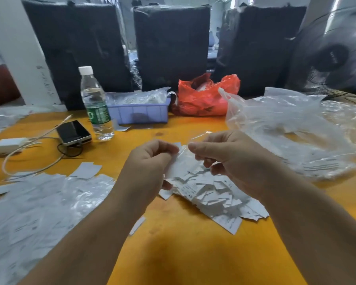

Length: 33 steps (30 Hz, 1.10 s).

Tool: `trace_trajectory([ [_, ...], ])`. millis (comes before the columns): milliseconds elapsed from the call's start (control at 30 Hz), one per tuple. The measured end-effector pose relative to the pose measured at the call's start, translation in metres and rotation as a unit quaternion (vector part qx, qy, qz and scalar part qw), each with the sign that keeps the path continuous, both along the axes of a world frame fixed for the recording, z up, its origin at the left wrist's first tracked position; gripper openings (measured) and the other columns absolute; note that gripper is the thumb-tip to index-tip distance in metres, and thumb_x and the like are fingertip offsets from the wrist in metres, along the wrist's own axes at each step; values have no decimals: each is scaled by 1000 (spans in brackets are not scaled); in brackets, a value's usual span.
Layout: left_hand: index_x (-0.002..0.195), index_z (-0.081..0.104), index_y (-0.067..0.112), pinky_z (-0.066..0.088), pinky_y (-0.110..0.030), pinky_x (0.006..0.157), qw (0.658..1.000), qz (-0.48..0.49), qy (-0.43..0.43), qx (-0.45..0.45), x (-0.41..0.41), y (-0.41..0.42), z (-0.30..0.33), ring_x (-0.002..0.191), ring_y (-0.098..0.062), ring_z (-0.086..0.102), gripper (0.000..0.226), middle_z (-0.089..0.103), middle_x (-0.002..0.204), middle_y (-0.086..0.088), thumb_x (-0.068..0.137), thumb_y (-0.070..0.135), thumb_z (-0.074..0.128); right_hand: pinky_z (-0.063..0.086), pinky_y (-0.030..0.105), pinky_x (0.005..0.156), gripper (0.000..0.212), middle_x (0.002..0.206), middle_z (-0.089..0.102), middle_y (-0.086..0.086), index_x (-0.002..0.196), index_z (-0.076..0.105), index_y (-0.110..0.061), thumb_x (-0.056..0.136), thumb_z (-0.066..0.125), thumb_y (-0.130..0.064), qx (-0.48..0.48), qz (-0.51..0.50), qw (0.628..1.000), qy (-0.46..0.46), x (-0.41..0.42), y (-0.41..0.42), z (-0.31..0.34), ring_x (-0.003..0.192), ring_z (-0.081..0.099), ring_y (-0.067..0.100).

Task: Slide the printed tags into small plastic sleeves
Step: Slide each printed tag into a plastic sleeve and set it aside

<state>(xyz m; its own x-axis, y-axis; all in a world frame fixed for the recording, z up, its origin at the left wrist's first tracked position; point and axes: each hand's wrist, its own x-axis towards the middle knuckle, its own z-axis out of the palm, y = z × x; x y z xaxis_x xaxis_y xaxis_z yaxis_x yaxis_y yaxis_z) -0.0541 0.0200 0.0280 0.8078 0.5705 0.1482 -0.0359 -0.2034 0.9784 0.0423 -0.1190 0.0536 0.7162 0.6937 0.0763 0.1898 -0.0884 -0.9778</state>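
Fingers first: the left hand (150, 159) has its fingers (169, 150) curled tight, pinching a white printed tag (178, 163) at its top edge, while the right hand (224, 155) pinches a thin clear plastic sleeve (195, 138) between thumb and forefinger, its other fingers loosely bent beneath. The two hands meet just above the tabletop (183, 254), thumbs nearly touching, tag and sleeve together at the meeting point; how far the tag sits inside the sleeve is too blurred to tell. Both forearms angle in from 7 and 5 o'clock, wrists raised. Directly beneath the hands, spreading toward 4 o'clock, lies a heap of loose tags (212, 198). At 8 o'clock a wide spread of sleeved tags (33, 206) covers the tabletop. Out at 2 o'clock sits a big crumpled clear bag (286, 128); at 12 o'clock a red bag (203, 99) and a blue tray (138, 112); at 10 o'clock a water bottle (95, 103) standing upright beside a phone (73, 132).
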Motion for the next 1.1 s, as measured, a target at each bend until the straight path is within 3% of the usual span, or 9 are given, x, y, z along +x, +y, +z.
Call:
trace_trajectory([
  [200, 106, 57, 31, 50, -22, 49, 999, 16, -40, -24, -24, 11, -13, 65, -12, 67, 34, 69, 90, -7, 91, 0, 60, 50, 26, 58, 8, 75, 68, 10, 79, 64, -6, 79, 72, -10, 43, 67, 993, 88, -14, 12, -20, 64, 62, 17],
  [333, 103, 52, 38, 49, -17, 53, 990, 67, -72, 105, -24, 12, -19, 67, -6, 62, 40, 67, 81, 4, 85, 6, 69, 52, 26, 58, 12, 78, 70, 12, 77, 67, -9, 70, 72, -18, 70, 65, 988, 119, -8, 7, -29, 65, 63, 18],
  [467, 80, 65, 22, 43, -13, 56, 925, 126, -94, 345, -26, 4, -21, 72, -6, 56, 21, 60, 72, 13, 79, 3, 73, 50, 24, 52, 15, 76, 68, 8, 78, 66, -10, 70, 72, -21, 105, 44, 976, 185, -2, 8, -34, 60, 61, 14],
  [567, 77, 63, 13, 43, -20, 57, 858, 124, -108, 486, -30, 2, -18, 69, -12, 51, 22, 56, 76, 5, 70, -5, 75, 48, 24, 51, 8, 74, 67, 5, 68, 69, -18, 69, 73, -25, 119, 54, 968, 215, -5, 9, -34, 58, 59, 12],
  [700, 69, 56, 8, 41, -32, 61, 796, 159, -118, 572, -33, -2, -12, 71, -25, 49, 16, 53, 76, -5, 63, -1, 67, 50, 25, 51, 9, 73, 66, 3, 70, 68, -15, 71, 71, -24, 159, 55, 944, 285, -12, 8, -35, 56, 59, 12],
  [833, 69, 48, 11, 46, -41, 72, 790, 137, -76, 593, -33, -7, -11, 80, -30, 55, 7, 60, 83, -7, 67, 17, 49, 52, 24, 53, 9, 75, 69, 3, 76, 63, -15, 72, 69, -21, 171, 64, 912, 367, -19, 7, -36, 55, 59, 12],
  [900, 70, 47, 11, 46, -41, 66, 796, 124, -65, 588, -33, -7, -11, 73, -29, 56, 10, 60, 76, -6, 69, 21, 46, 52, 24, 54, 11, 77, 70, 4, 76, 63, -15, 70, 70, -20, 171, 71, 908, 376, -21, 7, -36, 54, 58, 12],
  [1000, 73, 52, 10, 34, -24, 46, 802, 123, -57, 582, -33, -9, -10, 52, -21, 43, 9, 49, 63, 2, 70, 18, 50, 52, 24, 56, 7, 80, 69, 4, 67, 70, -15, 69, 71, -21, 165, 86, 911, 368, -24, 7, -36, 58, 57, 12],
  [1100, 77, 59, 10, 40, -31, 35, 795, 138, -39, 589, -34, -7, -13, 48, -22, 46, 18, 59, 71, -3, 64, 4, 69, 54, 26, 55, 7, 84, 70, 8, 65, 70, -13, 68, 71, -19, 166, 81, 906, 382, -26, 9, -37, 55, 58, 13],
])
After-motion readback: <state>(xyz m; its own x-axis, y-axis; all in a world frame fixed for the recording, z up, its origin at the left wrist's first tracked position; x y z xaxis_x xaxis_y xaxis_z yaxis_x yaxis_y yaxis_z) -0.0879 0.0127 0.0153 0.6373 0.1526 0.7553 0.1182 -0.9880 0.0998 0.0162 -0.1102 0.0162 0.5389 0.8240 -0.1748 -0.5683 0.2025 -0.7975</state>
